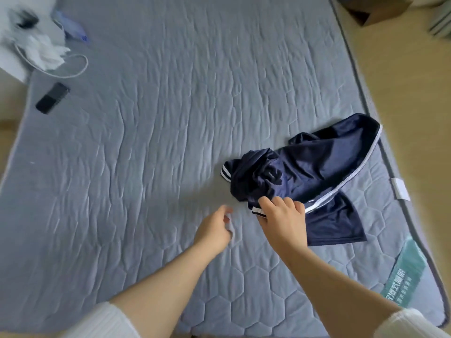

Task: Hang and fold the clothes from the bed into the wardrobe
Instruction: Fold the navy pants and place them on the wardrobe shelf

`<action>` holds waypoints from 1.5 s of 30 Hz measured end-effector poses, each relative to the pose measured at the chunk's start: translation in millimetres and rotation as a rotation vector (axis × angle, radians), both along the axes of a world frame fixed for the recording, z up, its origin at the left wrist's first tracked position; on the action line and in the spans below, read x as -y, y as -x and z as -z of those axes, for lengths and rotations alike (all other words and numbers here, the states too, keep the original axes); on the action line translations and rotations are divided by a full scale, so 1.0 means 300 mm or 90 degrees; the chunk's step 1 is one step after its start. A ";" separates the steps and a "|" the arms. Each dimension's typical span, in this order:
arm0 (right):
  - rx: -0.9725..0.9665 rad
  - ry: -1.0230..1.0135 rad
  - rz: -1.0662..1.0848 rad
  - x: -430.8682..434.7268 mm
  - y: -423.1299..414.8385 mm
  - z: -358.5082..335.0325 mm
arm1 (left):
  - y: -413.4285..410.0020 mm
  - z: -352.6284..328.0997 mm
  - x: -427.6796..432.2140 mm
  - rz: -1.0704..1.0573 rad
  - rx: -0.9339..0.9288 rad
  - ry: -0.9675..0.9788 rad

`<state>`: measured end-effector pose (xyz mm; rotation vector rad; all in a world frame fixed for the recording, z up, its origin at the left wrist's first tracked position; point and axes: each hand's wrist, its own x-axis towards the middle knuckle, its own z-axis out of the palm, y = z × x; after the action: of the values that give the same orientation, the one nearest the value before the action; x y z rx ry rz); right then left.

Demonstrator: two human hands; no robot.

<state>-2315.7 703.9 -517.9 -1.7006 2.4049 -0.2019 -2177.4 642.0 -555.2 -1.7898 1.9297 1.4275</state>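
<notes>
On the bed [156, 123], near its right edge, a navy garment [307, 167] w/ white stripes lies crumpled. Right hand [284, 220] has fingers curled on the striped hem nearest the person, gripping it; left hand [214, 230] hovers just beside, loosely curled, holding nothing. Fabric looks thin, slick, floppy & light, so prob. best taken at two hem corners & shaken flat before folding.

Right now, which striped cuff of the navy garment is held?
The near cuff, under the right hand at the front edge of the navy garment; the far cuff lies free, up-left, untouched.
</notes>
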 end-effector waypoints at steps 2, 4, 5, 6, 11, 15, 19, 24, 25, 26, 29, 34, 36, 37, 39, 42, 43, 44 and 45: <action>-0.025 0.044 -0.030 0.058 -0.036 -0.120 | -0.046 -0.093 0.055 -0.025 -0.020 0.029; -0.047 0.087 -0.065 0.111 -0.068 -0.238 | -0.081 -0.193 0.115 -0.020 -0.048 0.069; -0.057 0.109 -0.084 0.134 -0.082 -0.296 | -0.093 -0.245 0.146 0.000 -0.059 0.097; -0.064 0.132 -0.104 0.156 -0.093 -0.356 | -0.100 -0.298 0.176 0.030 -0.064 0.126; -0.033 0.227 -0.163 0.240 -0.132 -0.624 | -0.099 -0.597 0.280 0.109 -0.107 0.211; 0.046 0.282 -0.147 0.316 -0.137 -0.824 | -0.115 -0.805 0.323 0.104 -0.105 0.248; 0.084 0.392 -0.130 0.382 -0.127 -1.043 | -0.124 -0.991 0.366 0.027 -0.201 0.266; 0.152 0.514 -0.068 0.426 -0.138 -1.320 | -0.091 -1.316 0.443 -0.031 -0.289 0.374; 0.177 0.538 -0.058 0.431 -0.142 -1.372 | -0.093 -1.390 0.457 -0.042 -0.307 0.404; 0.203 0.561 -0.049 0.435 -0.145 -1.425 | -0.097 -1.468 0.468 -0.055 -0.324 0.437; 0.326 0.614 -0.031 0.433 -0.155 -1.579 | -0.120 -1.704 0.482 -0.089 -0.373 0.533; 0.692 0.689 -0.087 0.389 -0.185 -1.854 | -0.155 -2.080 0.434 -0.070 -0.463 0.667; 0.828 0.687 -0.153 0.369 -0.194 -1.952 | -0.164 -2.195 0.389 -0.042 -0.499 0.709; 0.880 0.683 -0.199 0.360 -0.198 -1.994 | -0.168 -2.244 0.364 -0.018 -0.517 0.728; 0.949 0.659 -0.275 0.346 -0.215 -2.054 | -0.179 -2.312 0.320 0.026 -0.545 0.747; 0.940 0.629 -0.256 0.339 -0.250 -2.069 | -0.196 -2.337 0.286 0.059 -0.535 0.775; 0.918 0.632 -0.229 0.341 -0.259 -2.062 | -0.201 -2.329 0.283 0.061 -0.524 0.777; 0.895 0.637 -0.204 0.344 -0.267 -2.052 | -0.205 -2.316 0.283 0.063 -0.513 0.773; 0.877 0.644 -0.180 0.344 -0.272 -2.042 | -0.208 -2.300 0.282 0.068 -0.503 0.762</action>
<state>-2233.9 600.6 94.8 -1.2513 0.9700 -1.9606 -2114.9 557.4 134.8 -1.3504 3.7816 1.0281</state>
